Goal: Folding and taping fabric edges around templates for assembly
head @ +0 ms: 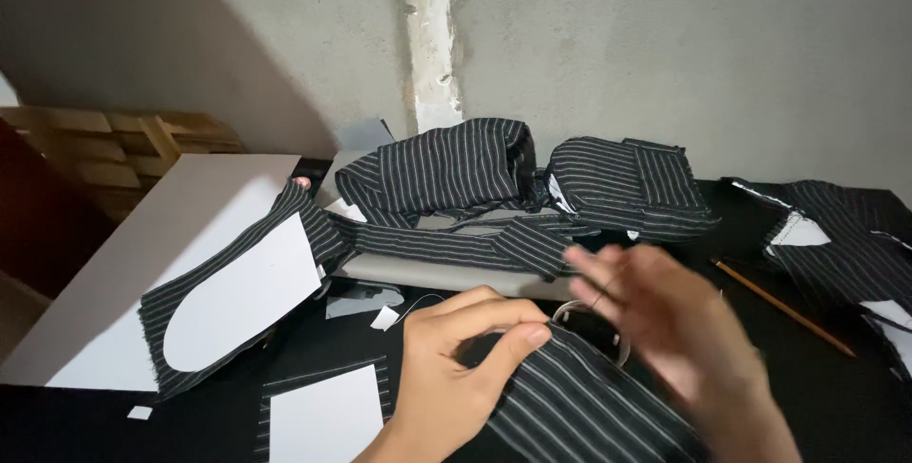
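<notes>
The left hand (456, 359) pinches the striped cloth (579, 406) on the counter (750, 330). The right hand (665, 330) is blurred, fingers spread, partly hiding a clear ring (617, 344).

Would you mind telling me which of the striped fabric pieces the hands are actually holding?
The striped piece at the bottom centre: the left hand pinches its top edge. The folded striped pile by the wall and the striped piece backed with white paper lie untouched.

2 hands (456, 359), 1 pencil (784, 308), 1 tape roll (591, 328)
</notes>
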